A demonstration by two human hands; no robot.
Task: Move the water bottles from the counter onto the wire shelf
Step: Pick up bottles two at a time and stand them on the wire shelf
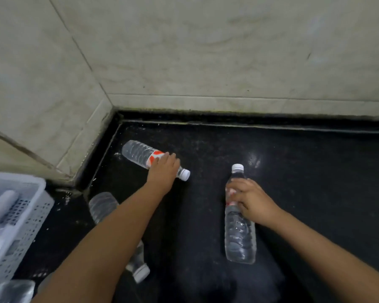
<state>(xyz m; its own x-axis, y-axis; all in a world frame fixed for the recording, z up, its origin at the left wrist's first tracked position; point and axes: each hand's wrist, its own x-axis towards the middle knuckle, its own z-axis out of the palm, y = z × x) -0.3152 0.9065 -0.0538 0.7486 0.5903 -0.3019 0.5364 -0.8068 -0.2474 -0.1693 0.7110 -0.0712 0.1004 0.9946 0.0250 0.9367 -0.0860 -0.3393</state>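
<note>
Three clear water bottles with white caps lie on the black counter (315, 171). The far bottle (138, 153), with a red and white label, lies near the corner; my left hand (163, 170) rests over its neck end, fingers curled on it. The right bottle (239, 232) lies with its cap pointing away; my right hand (249, 199) grips its label zone. A third bottle (102, 205) lies under my left forearm, mostly hidden, its cap (141, 273) showing near me. No wire shelf is in view.
A white perforated plastic basket (20, 215) stands at the left edge with pale items inside. Beige tiled walls (184, 51) meet in a corner behind the counter. Another clear plastic thing (11, 290) shows at the bottom left.
</note>
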